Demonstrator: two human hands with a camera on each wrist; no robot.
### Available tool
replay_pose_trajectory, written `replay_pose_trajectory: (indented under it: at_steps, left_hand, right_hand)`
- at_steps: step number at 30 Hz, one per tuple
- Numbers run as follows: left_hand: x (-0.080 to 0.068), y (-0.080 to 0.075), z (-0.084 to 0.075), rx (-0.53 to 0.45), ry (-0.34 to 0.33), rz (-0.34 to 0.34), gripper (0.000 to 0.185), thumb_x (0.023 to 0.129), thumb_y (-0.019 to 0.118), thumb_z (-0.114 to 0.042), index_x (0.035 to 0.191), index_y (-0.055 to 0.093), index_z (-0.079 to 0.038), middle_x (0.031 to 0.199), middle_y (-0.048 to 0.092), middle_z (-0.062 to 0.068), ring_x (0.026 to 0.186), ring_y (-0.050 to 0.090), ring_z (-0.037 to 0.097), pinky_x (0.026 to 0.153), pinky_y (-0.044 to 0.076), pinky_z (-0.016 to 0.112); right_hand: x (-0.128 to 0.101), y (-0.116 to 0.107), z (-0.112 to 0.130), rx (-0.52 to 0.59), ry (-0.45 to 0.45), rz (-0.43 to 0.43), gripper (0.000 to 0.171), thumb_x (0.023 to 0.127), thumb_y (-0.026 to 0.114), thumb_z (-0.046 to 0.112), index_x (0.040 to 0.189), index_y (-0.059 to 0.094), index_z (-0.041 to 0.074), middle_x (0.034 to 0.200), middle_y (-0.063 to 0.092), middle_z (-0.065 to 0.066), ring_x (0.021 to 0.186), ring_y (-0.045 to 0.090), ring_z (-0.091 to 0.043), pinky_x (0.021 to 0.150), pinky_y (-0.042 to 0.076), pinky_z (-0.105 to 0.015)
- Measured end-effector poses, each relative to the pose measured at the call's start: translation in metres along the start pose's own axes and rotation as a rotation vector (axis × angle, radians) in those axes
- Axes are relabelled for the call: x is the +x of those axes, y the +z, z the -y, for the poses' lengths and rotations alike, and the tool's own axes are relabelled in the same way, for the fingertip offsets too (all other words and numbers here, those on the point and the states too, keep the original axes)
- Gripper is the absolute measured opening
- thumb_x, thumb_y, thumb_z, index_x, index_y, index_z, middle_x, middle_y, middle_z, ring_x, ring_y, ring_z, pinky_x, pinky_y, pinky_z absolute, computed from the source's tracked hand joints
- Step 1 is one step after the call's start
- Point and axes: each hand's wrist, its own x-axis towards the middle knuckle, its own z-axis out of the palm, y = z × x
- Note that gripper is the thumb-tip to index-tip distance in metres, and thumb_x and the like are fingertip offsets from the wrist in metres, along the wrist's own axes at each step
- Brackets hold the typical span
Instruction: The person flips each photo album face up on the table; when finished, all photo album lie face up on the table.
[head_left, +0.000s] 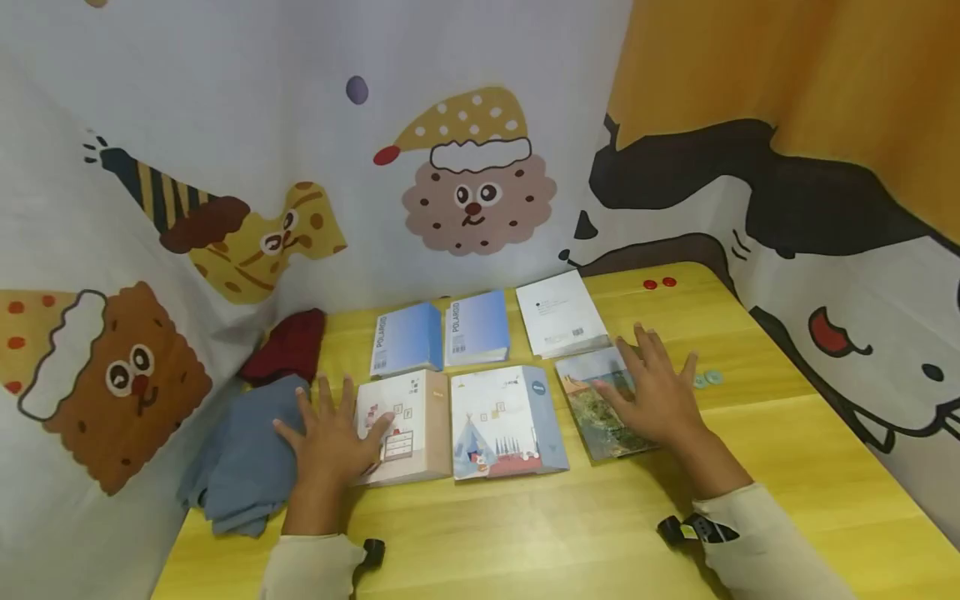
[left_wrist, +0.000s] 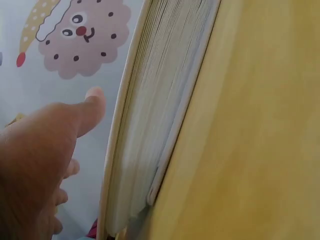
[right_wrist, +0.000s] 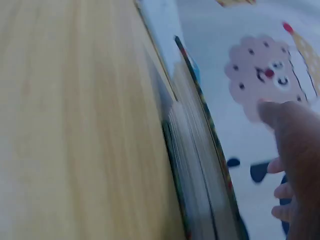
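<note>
My left hand [head_left: 333, 437] is spread over the left side of a book with a beige spine [head_left: 438, 425], its thumb reaching across the cover. In the left wrist view the thumb [left_wrist: 92, 112] stands apart above the thick page block [left_wrist: 155, 110]. My right hand [head_left: 660, 400] is spread above the right side of a book with a painted landscape cover [head_left: 596, 412]. Its thumb [right_wrist: 280, 115] is raised off the cover in the right wrist view. Between the hands lies a white book with a blue tent picture [head_left: 495, 425]. Neither hand grips anything.
Behind them lie two blue POLARGO books [head_left: 405, 337] [head_left: 476, 327] and a white book [head_left: 562, 312]. Blue-grey cloth [head_left: 247, 458] and dark red cloth [head_left: 288, 346] sit at left. Green buttons [head_left: 713, 377] and red buttons [head_left: 669, 282] lie at right. A printed curtain [head_left: 300, 125] borders the yellow table [head_left: 480, 542].
</note>
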Motion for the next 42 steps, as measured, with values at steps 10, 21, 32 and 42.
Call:
replay_pose_trajectory:
  at_steps: [10,21,32,42]
  left_hand:
    - [-0.009,0.008,-0.026,-0.106,0.189,-0.022,0.101,0.101,0.06,-0.072,0.175,0.025,-0.013,0.183,0.011,0.026,0.166,0.002,0.061,0.117,-0.002,0.096]
    - [-0.017,0.017,-0.032,-0.188,0.367,-0.1,0.097,0.094,0.08,-0.055,0.171,0.039,-0.011,0.18,0.028,0.022,0.166,0.021,0.056,0.117,0.01,0.096]
    - [-0.016,0.019,-0.033,-0.215,0.438,-0.068,0.096,0.093,0.082,-0.054,0.17,0.041,-0.013,0.181,0.027,0.019,0.166,0.022,0.053,0.118,0.01,0.094]
    - [-0.02,0.025,-0.028,-0.288,0.435,0.077,0.098,0.094,0.08,-0.057,0.169,0.041,-0.008,0.18,0.022,0.026,0.166,0.015,0.058,0.119,0.005,0.093]
  right_hand:
    - [0.034,0.015,0.053,0.066,-0.217,0.029,0.075,0.102,0.072,0.051,0.161,0.053,0.01,0.179,0.031,-0.018,0.167,0.028,-0.043,0.122,0.003,-0.092]
    - [0.063,0.048,0.119,0.141,-0.328,0.19,0.07,0.107,0.067,0.05,0.165,0.05,0.014,0.18,0.032,-0.015,0.167,0.031,-0.041,0.123,0.013,-0.09]
    - [0.08,0.069,0.161,0.255,-0.373,0.424,0.072,0.108,0.068,0.048,0.168,0.045,0.017,0.181,0.03,-0.012,0.168,0.028,-0.038,0.128,0.011,-0.084]
    - [0.083,0.089,0.176,0.29,-0.407,0.488,0.064,0.106,0.071,0.036,0.163,0.052,0.012,0.173,0.045,-0.016,0.165,0.036,-0.036,0.13,0.009,-0.081]
